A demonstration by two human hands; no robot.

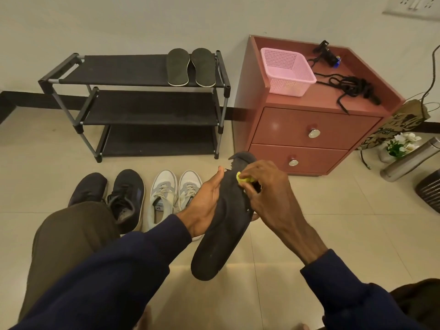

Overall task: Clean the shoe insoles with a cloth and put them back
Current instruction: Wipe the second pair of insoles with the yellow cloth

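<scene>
My left hand (206, 201) holds a dark insole (221, 236) from its left edge, fingers curled under it. My right hand (264, 191) pinches a small yellow cloth (243, 177) and presses it on the upper part of that insole. The insole's far tip looks torn. Two more dark insoles (190, 67) lie side by side on the top shelf of the black shoe rack (133, 101). On the floor stand a pair of black sneakers (112, 196) and a pair of white sneakers (171, 194).
A reddish two-drawer cabinet (307, 129) stands to the right of the rack, with a pink basket (287, 71) and black cords (350, 85) on top. A paper bag, white flowers and a steel bottle (409, 160) are at far right. My knee (69, 234) is at lower left.
</scene>
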